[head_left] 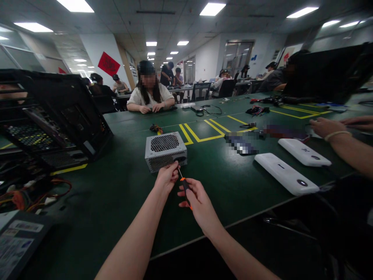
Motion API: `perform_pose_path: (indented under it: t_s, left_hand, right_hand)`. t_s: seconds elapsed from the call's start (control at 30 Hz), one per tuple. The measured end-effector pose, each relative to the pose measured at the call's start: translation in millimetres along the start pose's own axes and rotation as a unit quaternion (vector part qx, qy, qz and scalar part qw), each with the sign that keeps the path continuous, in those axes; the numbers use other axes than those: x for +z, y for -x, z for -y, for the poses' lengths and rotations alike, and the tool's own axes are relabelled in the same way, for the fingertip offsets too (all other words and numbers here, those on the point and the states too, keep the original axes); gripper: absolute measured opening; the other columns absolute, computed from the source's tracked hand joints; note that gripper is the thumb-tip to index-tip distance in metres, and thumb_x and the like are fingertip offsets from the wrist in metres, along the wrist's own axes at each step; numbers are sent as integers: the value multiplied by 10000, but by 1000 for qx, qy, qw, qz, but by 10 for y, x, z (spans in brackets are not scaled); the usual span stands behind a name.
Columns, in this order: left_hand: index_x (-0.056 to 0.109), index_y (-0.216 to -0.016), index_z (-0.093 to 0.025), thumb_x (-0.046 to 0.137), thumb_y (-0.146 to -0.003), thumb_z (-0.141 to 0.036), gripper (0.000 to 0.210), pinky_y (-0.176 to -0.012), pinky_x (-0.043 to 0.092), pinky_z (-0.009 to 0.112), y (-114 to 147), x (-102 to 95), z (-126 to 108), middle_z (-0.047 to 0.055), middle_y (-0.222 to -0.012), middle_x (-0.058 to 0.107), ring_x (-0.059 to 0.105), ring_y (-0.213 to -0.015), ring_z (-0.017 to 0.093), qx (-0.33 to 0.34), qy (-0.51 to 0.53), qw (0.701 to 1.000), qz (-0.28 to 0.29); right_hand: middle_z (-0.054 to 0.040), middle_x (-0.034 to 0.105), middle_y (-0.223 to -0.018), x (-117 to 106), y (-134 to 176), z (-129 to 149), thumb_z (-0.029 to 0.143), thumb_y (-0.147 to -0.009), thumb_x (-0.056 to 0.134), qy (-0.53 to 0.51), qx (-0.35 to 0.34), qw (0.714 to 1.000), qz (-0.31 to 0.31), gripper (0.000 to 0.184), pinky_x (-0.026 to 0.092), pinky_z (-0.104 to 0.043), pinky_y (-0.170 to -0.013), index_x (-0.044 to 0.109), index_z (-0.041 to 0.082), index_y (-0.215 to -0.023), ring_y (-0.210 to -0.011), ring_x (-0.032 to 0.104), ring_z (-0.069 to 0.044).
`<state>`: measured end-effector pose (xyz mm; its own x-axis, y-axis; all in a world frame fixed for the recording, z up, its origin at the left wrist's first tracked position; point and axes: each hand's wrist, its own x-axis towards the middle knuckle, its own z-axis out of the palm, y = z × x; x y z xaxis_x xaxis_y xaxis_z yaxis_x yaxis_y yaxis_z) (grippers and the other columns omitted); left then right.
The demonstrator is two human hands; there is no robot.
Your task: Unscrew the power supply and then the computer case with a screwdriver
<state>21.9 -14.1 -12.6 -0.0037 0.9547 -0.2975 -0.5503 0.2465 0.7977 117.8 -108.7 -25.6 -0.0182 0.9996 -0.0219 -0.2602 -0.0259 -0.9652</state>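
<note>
A grey metal computer power supply (159, 157) with a honeycomb vent on top rests on the green table in front of me. My left hand (167, 177) is closed in a pinch at its near face, by the black socket. What those fingertips hold is too small to make out. In my right hand (201, 200) is a black and orange screwdriver (185, 186), its thin shaft angled up toward my left fingertips and the power supply. The shaft's tip is hard to see beside the left fingers.
An open black computer case (70, 112) stands at the left, with loose cables (23, 198) and another labelled unit (20, 245) nearer me. Two white power banks (287, 173) lie at the right, beside another person's hand (328, 126). Someone sits across the green table (122, 194).
</note>
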Motion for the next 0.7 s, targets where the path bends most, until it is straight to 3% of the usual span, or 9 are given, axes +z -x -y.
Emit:
perform_pose_path:
  t_s: [0.13, 0.23, 0.33, 0.4, 0.53, 0.7]
  left_hand:
    - [497, -652, -68, 494, -746, -85, 95, -249, 158, 83, 39, -25, -24, 29, -561, 507, 291, -320, -21, -30, -26, 998, 41]
    - [500, -657, -62, 476, -755, -78, 102, -252, 159, 80, 49, -31, -28, 29, -560, 504, 287, -321, -24, -30, -35, 998, 39]
    - [495, -654, -60, 475, -755, -71, 104, -254, 155, 79, 40, -20, -19, 24, -547, 497, 273, -317, -27, -32, -37, 998, 30]
    - [493, -651, -59, 472, -756, -69, 107, -255, 151, 79, 33, -11, -13, 23, -540, 494, 266, -314, -28, -32, -40, 998, 27]
    - [484, -642, -66, 472, -761, -85, 121, -259, 154, 78, 26, -11, -13, 24, -550, 497, 278, -319, -28, -29, -42, 998, 24]
    - [489, -630, -71, 540, -732, -156, 142, -268, 173, 78, 30, -57, -33, 20, -558, 497, 309, -333, -24, -38, -54, 997, 49]
  right_hand:
    - [-57, 574, -827, 24, -40, 62, 274, -706, 502, -116, 70, 990, -29, 277, 399, -211, -499, 469, 147, -949, -691, 557, -128]
    - [-57, 559, -849, -4, -30, 88, 269, -672, 540, -107, 86, 990, -7, 288, 404, -218, -522, 475, 144, -923, -721, 549, -132]
    - [-44, 510, -947, -58, 24, 70, 202, -646, 562, 35, 17, 999, 8, 357, 444, -267, -653, 456, 175, -986, -791, 539, -136]
    - [-45, 466, -1011, -88, 79, 63, 132, -636, 545, 157, -62, 986, 2, 412, 421, -316, -787, 442, 196, -1030, -877, 517, -149]
    - [-70, 434, -1042, -99, 171, 113, 72, -691, 445, 335, -175, 926, 1, 381, 406, -370, -835, 441, 213, -1045, -950, 485, -183]
    - [-97, 492, -1040, -97, 141, 147, 107, -770, 403, 449, -283, 847, -17, 315, 434, -379, -799, 441, 199, -1068, -958, 491, -209]
